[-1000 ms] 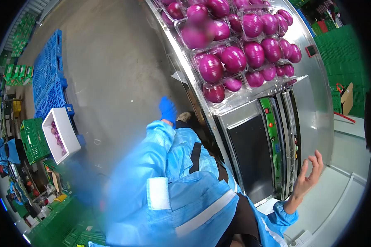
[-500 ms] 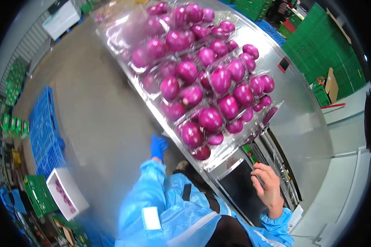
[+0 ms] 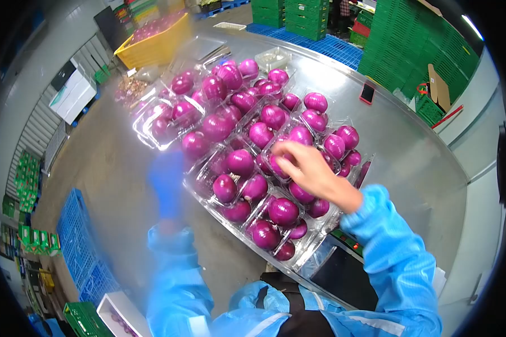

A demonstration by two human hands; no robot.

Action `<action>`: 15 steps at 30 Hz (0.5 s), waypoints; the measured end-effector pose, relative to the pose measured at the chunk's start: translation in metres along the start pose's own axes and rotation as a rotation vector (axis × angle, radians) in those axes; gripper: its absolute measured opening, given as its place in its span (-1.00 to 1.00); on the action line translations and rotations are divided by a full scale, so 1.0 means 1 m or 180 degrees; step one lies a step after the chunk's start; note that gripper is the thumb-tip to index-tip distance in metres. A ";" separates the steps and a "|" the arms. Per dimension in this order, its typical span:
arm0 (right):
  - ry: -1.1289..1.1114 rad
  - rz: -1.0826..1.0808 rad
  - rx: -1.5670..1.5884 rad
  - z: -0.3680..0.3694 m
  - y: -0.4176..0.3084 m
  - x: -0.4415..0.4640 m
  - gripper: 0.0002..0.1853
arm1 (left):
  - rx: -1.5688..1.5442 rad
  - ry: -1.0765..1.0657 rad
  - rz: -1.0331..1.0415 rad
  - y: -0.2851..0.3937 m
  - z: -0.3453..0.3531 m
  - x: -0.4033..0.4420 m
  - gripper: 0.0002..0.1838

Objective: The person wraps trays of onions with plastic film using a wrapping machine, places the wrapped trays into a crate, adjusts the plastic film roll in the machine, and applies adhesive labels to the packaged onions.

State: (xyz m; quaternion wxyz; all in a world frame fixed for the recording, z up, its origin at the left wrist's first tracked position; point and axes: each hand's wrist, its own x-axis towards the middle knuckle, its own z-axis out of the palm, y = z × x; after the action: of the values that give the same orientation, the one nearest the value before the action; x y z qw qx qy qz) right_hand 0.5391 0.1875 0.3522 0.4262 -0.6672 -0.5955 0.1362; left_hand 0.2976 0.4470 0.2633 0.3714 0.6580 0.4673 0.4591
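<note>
Peeled red onions sit in clear plastic punnets, packed side by side on a metal table. My bare right hand is over the middle of the punnets, beside an onion. Its fingers are loosely bent, with a gap between thumb and forefinger; I see nothing held in them. My left hand, in a blue glove, is at the table's left edge, close to the outer punnets. Motion smears its fingers, so their pose is unclear.
A black-screened device is at the table's near edge. A phone lies to the right. At the far left stands a yellow crate of onions. Green crates and a blue pallet are behind the table.
My right hand has moved from above the black-screened device forward onto the onions. My left hand has risen forward and left along the table edge. The view has tilted up, showing the yellow crate.
</note>
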 end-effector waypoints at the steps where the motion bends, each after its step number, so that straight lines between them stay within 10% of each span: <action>1: 0.0343 -0.0343 -0.0089 0.018 0.024 0.030 -0.76 | 0.0330 -0.0435 -0.0195 0.016 -0.001 0.005 -0.71; 9: -0.0370 0.1044 -0.0762 0.086 0.067 0.175 -0.62 | 0.0176 -0.0339 0.0113 -0.012 0.010 0.025 -0.78; 15: 0.0724 0.0465 -0.0014 0.092 0.062 0.161 -0.79 | -0.0650 0.0004 0.0637 0.020 0.022 -0.010 -0.88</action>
State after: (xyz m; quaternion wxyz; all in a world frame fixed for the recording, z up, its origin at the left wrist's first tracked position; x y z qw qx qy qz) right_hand 0.5588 0.3761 0.3044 0.4785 -0.7209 -0.4935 0.0890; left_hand 0.3227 0.4306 0.2726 0.3885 0.6598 0.3504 0.5395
